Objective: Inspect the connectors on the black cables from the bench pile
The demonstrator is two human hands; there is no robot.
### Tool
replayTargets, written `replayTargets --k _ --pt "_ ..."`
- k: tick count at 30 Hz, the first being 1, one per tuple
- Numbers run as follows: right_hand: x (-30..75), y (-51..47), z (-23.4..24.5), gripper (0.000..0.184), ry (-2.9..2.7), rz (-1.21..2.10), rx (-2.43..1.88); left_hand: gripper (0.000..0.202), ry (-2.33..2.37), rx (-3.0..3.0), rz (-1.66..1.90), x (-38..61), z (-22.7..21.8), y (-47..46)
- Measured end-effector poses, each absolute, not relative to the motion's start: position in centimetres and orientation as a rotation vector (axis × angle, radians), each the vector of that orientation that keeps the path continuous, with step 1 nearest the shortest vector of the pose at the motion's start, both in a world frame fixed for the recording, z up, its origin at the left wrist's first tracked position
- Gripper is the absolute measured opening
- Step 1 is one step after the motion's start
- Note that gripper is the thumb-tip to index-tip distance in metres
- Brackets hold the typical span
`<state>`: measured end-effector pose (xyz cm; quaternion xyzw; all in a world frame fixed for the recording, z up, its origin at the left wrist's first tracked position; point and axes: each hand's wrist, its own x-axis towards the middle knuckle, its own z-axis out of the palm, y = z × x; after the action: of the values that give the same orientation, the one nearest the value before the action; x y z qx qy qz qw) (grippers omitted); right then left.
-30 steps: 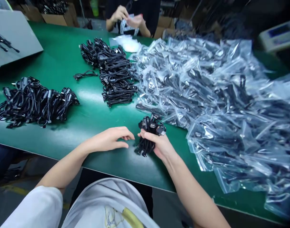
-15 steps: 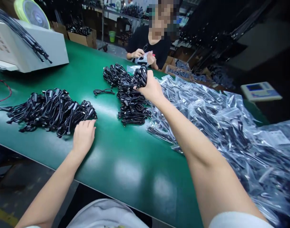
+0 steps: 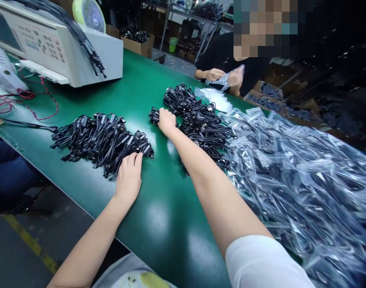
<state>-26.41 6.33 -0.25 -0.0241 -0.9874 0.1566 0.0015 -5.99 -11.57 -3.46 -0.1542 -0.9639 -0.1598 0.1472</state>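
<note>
The loose cable (image 3: pixel 153 115) lay upper centre beside the far cable pile (image 3: pixel 201 120). The right hand (image 3: pixel 166 121) covered it, fingers curled, actual grip hidden. Left of centre, the left hand (image 3: pixel 129 178) lay flat, fingers straight, touching the near cable pile (image 3: pixel 95 138).

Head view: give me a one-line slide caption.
Left hand flat beside the near cable pile, right hand at the far cable pile on a green table; bagged cables alongside.
</note>
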Motion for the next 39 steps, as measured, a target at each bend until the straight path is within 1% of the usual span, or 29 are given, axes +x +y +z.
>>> replayTargets --k 4,7,10,12,15,16,17,19,22,24,29,31,34,36,39 --pt "-27.4 7.6 -0.3 0.058 -2.99 0.625 -0.12 0.042 -2.771 -0.43 -0.583 -5.8 -3.3 -11.0" --pt "-26.0 6.9 -0.2 0.065 -2.889 0.822 -0.018 0.038 -2.588 -0.489 -0.803 -5.0 -3.0 -10.7" --pt "-21.4 5.9 -0.5 0.056 -2.763 1.087 -0.023 0.033 -2.29 -0.528 -0.967 -4.8 -1.7 -12.5" --pt "-17.0 5.7 -1.1 0.051 -2.7 1.295 -0.135 0.035 -2.196 -0.387 -0.976 -6.3 0.1 -15.9" --pt "-10.7 5.8 -2.4 0.045 -2.635 1.66 -0.347 0.049 -2.483 0.168 -0.902 -11.5 3.0 -22.9" --pt "-9.1 5.7 -2.8 0.043 -2.62 1.798 -0.401 0.052 -2.552 0.245 -0.899 -13.7 3.7 -25.0" --pt "-7.9 5.4 -3.0 0.041 -2.595 1.935 -0.447 0.051 -2.609 0.291 -0.899 -15.7 4.2 -26.8" --pt "-6.9 4.2 -3.1 0.041 -2.508 2.175 -0.511 0.041 -2.738 0.359 -0.888 -18.9 4.3 -28.8" --pt "-7.6 1.6 -2.4 0.044 -2.333 2.4 -0.569 0.04 -2.901 0.351 -0.833 -20.7 3.4 -28.9" --pt "-8.5 0.1 -1.9 0.043 -2.233 2.475 -0.585 0.04 -2.971 0.315 -0.783 -20.5 2.7 -28.3" --pt "-8.1 -0.8 -1.6 0.029 -2.032 2.513 -0.592 0.041 -3.057 0.238 -0.693 -18.1 1.7 -26.4" --pt "-6.7 0.4 -1.8 0.031 -1.98 2.488 -0.602 0.046 -3.076 0.215 -0.674 -16.6 1.3 -25.3" --pt "-3.8 3.2 -2.0 0.042 -1.939 2.417 -0.649 0.066 -3.103 0.132 -0.65 -13.6 0.7 -23.5" --pt "-1.7 5.2 -2.0 0.047 -1.939 2.376 -0.687 0.069 -3.127 0.035 -0.647 -11.5 0.4 -22.5" --pt "1.1 7.2 -1.8 0.049 -1.952 2.351 -0.724 0.067 -3.157 -0.105 -0.654 -8.6 0.4 -21.8"
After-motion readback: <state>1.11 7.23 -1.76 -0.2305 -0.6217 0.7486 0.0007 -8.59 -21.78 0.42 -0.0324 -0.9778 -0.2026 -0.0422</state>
